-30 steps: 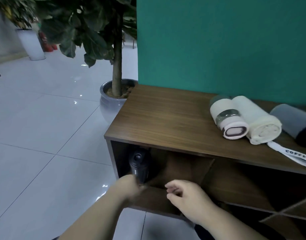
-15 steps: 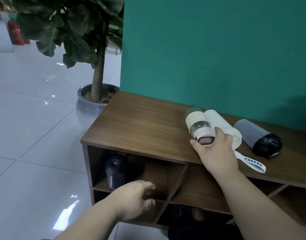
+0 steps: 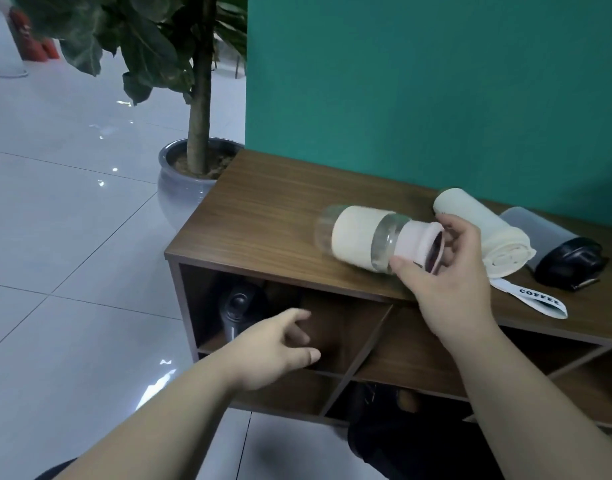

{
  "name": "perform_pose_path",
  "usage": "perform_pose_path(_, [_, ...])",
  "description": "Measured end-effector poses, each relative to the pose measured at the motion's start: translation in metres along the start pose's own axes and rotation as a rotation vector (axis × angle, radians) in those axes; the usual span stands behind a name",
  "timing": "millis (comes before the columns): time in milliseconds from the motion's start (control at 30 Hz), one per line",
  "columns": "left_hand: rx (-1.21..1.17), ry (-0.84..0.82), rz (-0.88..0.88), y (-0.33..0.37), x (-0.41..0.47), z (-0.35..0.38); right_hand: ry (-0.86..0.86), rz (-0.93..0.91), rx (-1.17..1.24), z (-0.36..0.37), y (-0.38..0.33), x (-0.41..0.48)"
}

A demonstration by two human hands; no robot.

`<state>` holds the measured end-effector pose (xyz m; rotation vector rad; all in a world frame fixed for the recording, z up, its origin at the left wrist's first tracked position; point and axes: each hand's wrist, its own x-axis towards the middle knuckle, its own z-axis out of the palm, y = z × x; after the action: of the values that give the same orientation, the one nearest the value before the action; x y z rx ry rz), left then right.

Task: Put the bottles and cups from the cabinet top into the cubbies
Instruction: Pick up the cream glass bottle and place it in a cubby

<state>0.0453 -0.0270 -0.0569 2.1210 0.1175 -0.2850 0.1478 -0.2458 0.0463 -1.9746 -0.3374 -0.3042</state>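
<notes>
Right hand (image 3: 446,285) clamped on the pink cap end of a clear glass bottle with a cream sleeve (image 3: 361,239) | bottle above the brown wooden cabinet top (image 3: 263,216), long axis level, base pointing left away from the grip | left hand (image 3: 276,348) empty, fingers apart, nearer the open cubby (image 3: 335,327) holding a dark upright bottle (image 3: 237,315) | likely next: swing base-first down into a cubby

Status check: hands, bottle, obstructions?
Right hand gripping clear bottle by its pink cap. Left hand empty at cubby mouth. Nothing blocking.

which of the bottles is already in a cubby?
The dark bottle, upright in the far-left cubby. The glass one, the cream one and the grey one aren't.
</notes>
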Motion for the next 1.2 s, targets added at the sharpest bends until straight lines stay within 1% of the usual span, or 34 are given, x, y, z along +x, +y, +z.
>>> perform_pose_path(67, [-0.119,-0.017,-0.031,-0.009,-0.003,-0.005,-0.130,-0.087,0.224,-0.009,-0.003,-0.021])
perform_pose_path(100, [-0.187,-0.028,-0.026,-0.015,-0.004,-0.005,-0.196,-0.113,0.278,-0.012,-0.001,-0.033])
perform_pose_path(133, [-0.258,-0.043,-0.012,-0.022,-0.004,-0.004,-0.255,-0.118,0.283,-0.013,0.000,-0.044])
perform_pose_path(200, [-0.334,-0.092,0.009,-0.034,-0.005,0.003,-0.354,-0.103,0.163,-0.009,0.007,-0.063])
perform_pose_path(300, [-0.204,-0.151,-0.023,-0.045,-0.006,0.022,-0.452,-0.075,-0.129,0.004,0.024,-0.078])
perform_pose_path(367, [-0.088,-0.117,-0.052,-0.052,-0.003,0.039,-0.538,-0.059,-0.249,0.017,0.039,-0.085])
perform_pose_path(467, [-0.007,-0.045,-0.118,-0.063,0.006,0.061,-0.648,-0.066,-0.316,0.038,0.062,-0.095])
perform_pose_path(600, [-0.027,0.025,-0.085,-0.073,0.029,0.082,-0.655,-0.097,-0.378,0.067,0.079,-0.090])
perform_pose_path(767, [-0.037,0.185,-0.127,-0.105,0.067,0.092,-0.664,0.162,-0.203,0.093,0.104,-0.066])
perform_pose_path(833, [0.005,0.222,-0.122,-0.111,0.077,0.093,-0.689,0.197,-0.191,0.102,0.113,-0.061])
perform_pose_path(900, [-0.011,0.255,-0.116,-0.114,0.086,0.097,-0.693,0.212,-0.192,0.110,0.120,-0.058])
perform_pose_path(1000, [-0.044,0.298,-0.127,-0.128,0.098,0.108,-0.657,0.232,-0.189,0.116,0.126,-0.054])
perform_pose_path(1100, [-0.029,0.357,-0.132,-0.124,0.100,0.110,-0.604,0.256,-0.165,0.119,0.132,-0.048])
perform_pose_path(1200, [-0.034,0.374,-0.165,-0.126,0.103,0.115,-0.553,0.275,-0.167,0.122,0.138,-0.045])
